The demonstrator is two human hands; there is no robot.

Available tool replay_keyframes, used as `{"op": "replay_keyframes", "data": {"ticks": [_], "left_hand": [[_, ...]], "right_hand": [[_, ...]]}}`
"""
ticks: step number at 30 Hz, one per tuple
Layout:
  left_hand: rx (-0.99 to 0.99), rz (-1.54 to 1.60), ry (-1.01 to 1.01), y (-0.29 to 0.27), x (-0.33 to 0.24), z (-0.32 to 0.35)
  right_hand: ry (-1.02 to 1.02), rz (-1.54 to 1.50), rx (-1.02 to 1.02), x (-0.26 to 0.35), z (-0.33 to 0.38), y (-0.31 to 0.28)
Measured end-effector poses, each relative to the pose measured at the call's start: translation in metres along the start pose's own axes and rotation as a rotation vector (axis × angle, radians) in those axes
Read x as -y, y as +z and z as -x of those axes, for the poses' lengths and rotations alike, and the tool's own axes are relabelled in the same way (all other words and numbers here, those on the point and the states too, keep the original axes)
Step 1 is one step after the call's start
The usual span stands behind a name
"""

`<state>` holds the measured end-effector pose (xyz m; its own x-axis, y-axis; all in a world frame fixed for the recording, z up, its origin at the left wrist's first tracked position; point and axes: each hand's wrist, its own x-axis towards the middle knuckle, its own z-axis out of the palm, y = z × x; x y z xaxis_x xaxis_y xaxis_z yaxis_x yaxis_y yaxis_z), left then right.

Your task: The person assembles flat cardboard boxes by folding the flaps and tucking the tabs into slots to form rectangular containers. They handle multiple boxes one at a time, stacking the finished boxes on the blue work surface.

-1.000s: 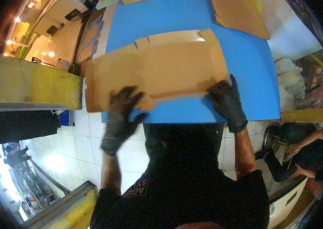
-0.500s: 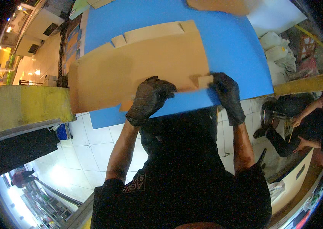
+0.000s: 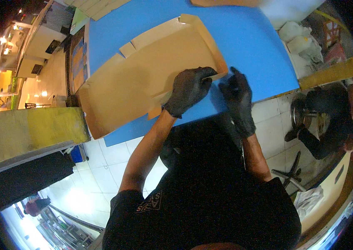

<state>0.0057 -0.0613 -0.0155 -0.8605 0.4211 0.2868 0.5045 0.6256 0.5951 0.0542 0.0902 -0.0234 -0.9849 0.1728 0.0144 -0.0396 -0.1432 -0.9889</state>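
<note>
A brown cardboard sheet, creased, with slits and low flaps turned up along its edges, lies slantwise on the blue tabletop. My left hand, in a black glove, pinches the sheet's near edge close to its right corner. Just right of that corner is my right hand, also in a black glove. Its fingers are apart and hold nothing that I can see. The right-hand flap stands up from the sheet, and part of the near edge is hidden behind my left hand.
More brown cardboard lies at the far edge. White bags sit beyond the table's right side. A yellow-painted ledge is at the left. Another person sits low at the right, near a metal stool base.
The sheet has turned, its right end moving away from me, and its right flap now stands up. My left hand has moved right to the corner; my right hand has come off the sheet.
</note>
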Motion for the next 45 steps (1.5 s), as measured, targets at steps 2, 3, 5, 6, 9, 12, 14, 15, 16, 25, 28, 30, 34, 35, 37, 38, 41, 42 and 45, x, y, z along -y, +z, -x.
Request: {"op": "replay_keyframes", "data": {"ticks": [2,3,5,6,9,12,14,15,16,25,28,30,34,35,37,38,41,42,45], "left_hand": [[0.069,0.108,0.029,0.004,0.004,-0.013],[0.105,0.162,0.043,0.006,0.006,-0.021],[0.216,0.090,0.137,0.003,0.014,-0.039],[0.271,0.054,0.185,0.002,0.017,-0.044],[0.518,0.260,-0.017,-0.020,-0.005,-0.067],[0.563,0.353,0.060,-0.001,0.023,-0.075],[0.581,0.511,-0.060,0.001,0.031,-0.079],[0.587,0.586,-0.125,0.001,0.036,-0.081],[0.569,0.567,-0.129,0.000,0.032,-0.083],[0.549,0.410,-0.219,-0.007,0.020,-0.076],[0.518,0.441,-0.213,-0.001,0.028,-0.072],[0.595,0.447,-0.253,-0.006,0.024,-0.074],[0.487,0.419,0.000,0.008,0.042,-0.074],[0.513,0.520,-0.104,0.007,0.036,-0.072],[0.567,0.582,-0.193,0.004,0.027,-0.073],[0.598,0.544,-0.177,0.003,0.026,-0.075],[0.574,0.587,-0.229,0.001,0.028,-0.073],[0.546,0.629,-0.262,0.001,0.030,-0.072],[0.470,0.674,-0.114,0.007,0.039,-0.071]], "right_hand": [[0.043,0.081,-0.013,-0.011,-0.002,0.003],[0.113,0.072,-0.072,-0.017,-0.004,0.007],[0.049,0.527,-0.052,0.009,-0.006,0.013],[0.010,0.511,-0.068,0.007,-0.007,0.012],[-0.097,0.341,-0.122,-0.018,-0.018,0.008],[-0.039,-0.024,-0.110,-0.035,-0.017,0.004],[0.166,-0.235,-0.121,-0.016,-0.011,-0.004],[0.154,-0.185,-0.164,-0.016,-0.011,-0.004],[0.142,-0.134,-0.209,-0.016,-0.012,-0.003],[0.263,-0.149,-0.254,-0.007,-0.019,-0.001],[0.230,-0.067,-0.240,-0.016,-0.024,-0.002],[0.225,-0.059,-0.231,-0.019,-0.025,-0.005],[0.234,-0.011,-0.224,-0.012,-0.028,-0.005],[0.233,0.044,-0.229,-0.012,-0.029,-0.005],[0.223,0.030,-0.181,-0.009,-0.034,-0.008],[0.218,0.026,-0.154,-0.007,-0.036,-0.010],[0.190,0.068,-0.122,-0.001,-0.034,-0.013],[0.182,0.040,-0.134,-0.001,-0.034,-0.013],[0.159,-0.046,-0.194,-0.007,-0.030,-0.010]]}}
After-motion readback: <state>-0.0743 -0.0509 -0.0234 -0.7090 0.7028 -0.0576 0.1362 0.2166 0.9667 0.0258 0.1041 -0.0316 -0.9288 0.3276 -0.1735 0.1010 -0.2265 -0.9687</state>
